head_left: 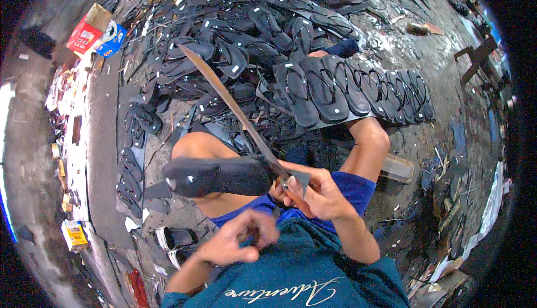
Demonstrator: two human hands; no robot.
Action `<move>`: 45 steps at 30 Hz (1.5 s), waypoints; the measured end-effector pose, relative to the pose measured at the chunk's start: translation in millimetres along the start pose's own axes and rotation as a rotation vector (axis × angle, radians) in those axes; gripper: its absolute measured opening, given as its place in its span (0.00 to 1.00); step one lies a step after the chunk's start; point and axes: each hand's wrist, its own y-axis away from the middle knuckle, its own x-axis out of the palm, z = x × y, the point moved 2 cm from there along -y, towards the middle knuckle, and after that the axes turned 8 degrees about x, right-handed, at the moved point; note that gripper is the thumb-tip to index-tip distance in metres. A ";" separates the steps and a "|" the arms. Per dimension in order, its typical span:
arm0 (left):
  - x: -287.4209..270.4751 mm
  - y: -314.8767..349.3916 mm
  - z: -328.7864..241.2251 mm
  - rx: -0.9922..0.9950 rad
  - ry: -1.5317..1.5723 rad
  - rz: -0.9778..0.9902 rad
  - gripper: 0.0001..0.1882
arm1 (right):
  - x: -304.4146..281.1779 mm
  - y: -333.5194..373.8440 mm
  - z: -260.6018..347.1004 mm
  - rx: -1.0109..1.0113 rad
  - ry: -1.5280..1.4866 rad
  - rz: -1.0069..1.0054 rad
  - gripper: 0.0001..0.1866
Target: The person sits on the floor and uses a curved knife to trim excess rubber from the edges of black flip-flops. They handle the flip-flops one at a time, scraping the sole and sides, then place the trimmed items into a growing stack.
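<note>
A wet, dark concrete floor (414, 56) fills the view, littered with scraps and covered by a big heap of black flip-flops (224, 45) toward 12 o'clock.

The right hand (313, 193) sits just right of the centre, fingers curled tightly around the handle of a long knife (229, 98). The blade runs from this hand up toward 11 o'clock, above the heap. The left hand (238, 241) is lower, at about 7 o'clock from the right hand, with fingers bent together and pinching something small; what it pinches I cannot tell. Just at 9 o'clock from the right hand lies a black sandal sole (215, 176), resting across the person's bare thigh and touching the blade near the handle.

Further out, at 1 o'clock, a neat overlapping row of finished flip-flops (358, 92) lies beside the bent knee. At 10 o'clock, far away, a red carton (86, 28) and a blue box (112, 39) stand on the floor. A small yellow box (74, 234) lies at 8 o'clock near the edge.
</note>
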 end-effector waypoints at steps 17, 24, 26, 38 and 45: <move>-7.6 -85.9 40.7 0.210 0.558 -0.875 0.20 | -9.5 121.4 -81.5 -0.193 0.921 -0.726 0.19; -27.6 -39.4 100.8 0.138 0.330 -1.151 0.18 | 9.1 117.2 -60.0 0.018 0.826 -0.625 0.16; -34.6 -24.6 110.0 0.140 0.249 -1.092 0.17 | 13.0 111.0 -61.3 0.065 0.801 -0.585 0.15; -52.3 -109.4 -25.0 0.629 -0.250 -0.968 0.23 | -20.5 47.4 -76.3 -0.011 0.234 -0.716 0.16; -92.5 -244.8 85.1 -0.017 0.262 -0.590 0.14 | -56.5 76.4 -86.3 -0.019 0.178 -0.914 0.20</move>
